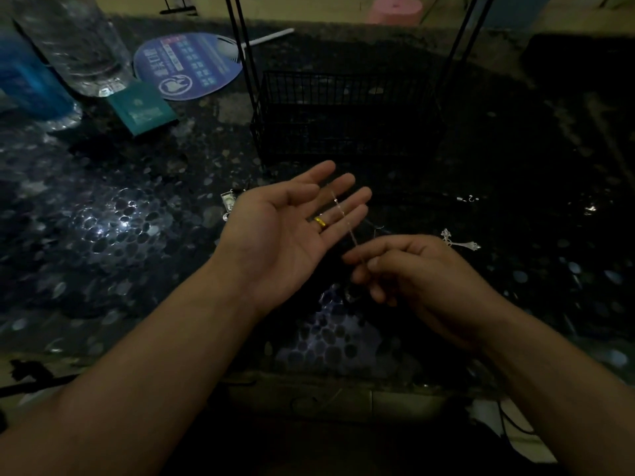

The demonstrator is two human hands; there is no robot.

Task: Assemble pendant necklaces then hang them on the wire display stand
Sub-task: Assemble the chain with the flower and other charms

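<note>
A: ok left to right, what's on the table (103, 214)?

B: far left corner has a clear bottle (74, 42), a teal box (142, 108) just beside it, then a round blue fan (187, 65). Wire display stand (343, 115) sits mid-table toward the far edge.

A: hands?

B: left hand (288, 231) is palm up, fingers straight and spread, gold ring (321, 222) on one. A thin chain (343, 221) lies across those fingers and runs down into the right hand (412, 269), which pinches it with curled fingers.

A: pendants?

B: a silver cross pendant (460, 242) lies on the table just right of that hand, toward the right edge. Too dark for more.
</note>
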